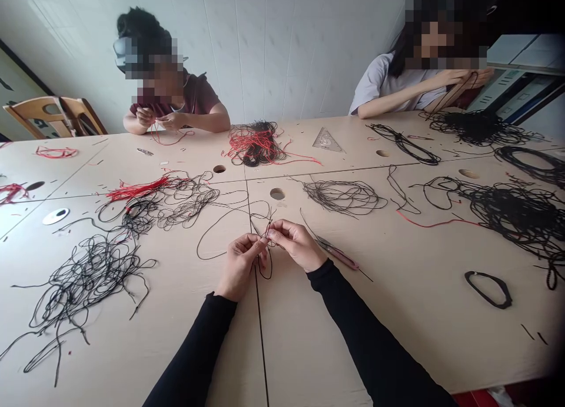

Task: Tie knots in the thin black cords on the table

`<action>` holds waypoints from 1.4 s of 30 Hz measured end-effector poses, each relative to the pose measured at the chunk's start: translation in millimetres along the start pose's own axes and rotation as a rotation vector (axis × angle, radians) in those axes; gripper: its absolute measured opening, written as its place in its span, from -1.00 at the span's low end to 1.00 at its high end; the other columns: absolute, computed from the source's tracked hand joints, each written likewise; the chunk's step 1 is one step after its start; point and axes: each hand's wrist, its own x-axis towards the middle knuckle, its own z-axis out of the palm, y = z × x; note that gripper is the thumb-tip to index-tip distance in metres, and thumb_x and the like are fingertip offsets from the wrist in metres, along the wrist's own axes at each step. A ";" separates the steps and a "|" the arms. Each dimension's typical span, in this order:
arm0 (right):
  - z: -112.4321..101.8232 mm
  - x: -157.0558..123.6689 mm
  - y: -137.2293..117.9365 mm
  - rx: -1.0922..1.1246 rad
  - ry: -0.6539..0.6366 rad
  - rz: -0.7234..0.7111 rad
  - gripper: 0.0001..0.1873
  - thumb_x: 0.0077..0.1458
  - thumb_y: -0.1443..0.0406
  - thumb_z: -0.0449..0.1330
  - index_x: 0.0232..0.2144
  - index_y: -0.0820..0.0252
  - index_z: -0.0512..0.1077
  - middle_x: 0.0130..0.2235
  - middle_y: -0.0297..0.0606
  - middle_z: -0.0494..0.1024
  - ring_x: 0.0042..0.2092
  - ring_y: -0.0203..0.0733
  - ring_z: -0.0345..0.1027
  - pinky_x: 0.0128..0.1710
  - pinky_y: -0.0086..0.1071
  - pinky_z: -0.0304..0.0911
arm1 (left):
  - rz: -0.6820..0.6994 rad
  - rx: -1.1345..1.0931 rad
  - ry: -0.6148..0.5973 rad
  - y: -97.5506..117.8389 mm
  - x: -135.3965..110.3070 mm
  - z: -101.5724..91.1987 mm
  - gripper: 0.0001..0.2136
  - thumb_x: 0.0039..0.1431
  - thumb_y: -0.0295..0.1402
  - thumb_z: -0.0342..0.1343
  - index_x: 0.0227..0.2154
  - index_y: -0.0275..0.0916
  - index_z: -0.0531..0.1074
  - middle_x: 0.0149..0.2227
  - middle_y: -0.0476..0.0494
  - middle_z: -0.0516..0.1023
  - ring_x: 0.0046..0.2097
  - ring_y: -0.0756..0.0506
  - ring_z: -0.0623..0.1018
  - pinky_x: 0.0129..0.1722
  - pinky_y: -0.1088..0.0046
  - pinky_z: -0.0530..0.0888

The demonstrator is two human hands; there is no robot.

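My left hand (245, 259) and my right hand (296, 242) meet over the table's middle, fingertips almost touching. Both pinch a thin black cord (266, 276); a small loop of it hangs below the fingers and short ends stick up above them. A longer stretch of cord curves away to the left across the tabletop. The exact crossing of the strands is hidden by my fingers. Just right of my right hand lies a pair of pink-handled tweezers or scissors (342, 257); which of the two I cannot tell.
Tangled black cords (88, 277) spread at left, below a red bundle (141, 186). More black cord (346, 195) lies ahead, with a big heap (521, 210) at right. A clear set square (327, 140) and a black band (489, 289) rest there too. Two people work opposite.
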 end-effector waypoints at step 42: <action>2.1 -1.3 5.3 -0.064 -0.010 0.045 -0.72 0.07 0.17 0.24 -0.24 0.26 0.52 -0.23 -0.18 0.61 -0.21 -0.18 0.44 -0.11 -0.27 0.29 | -0.005 -0.202 0.114 0.8 5.3 -3.9 -0.66 0.06 -0.17 0.28 -0.20 -0.30 0.45 -0.46 -0.08 0.53 -0.41 -0.04 0.57 -0.45 0.44 0.57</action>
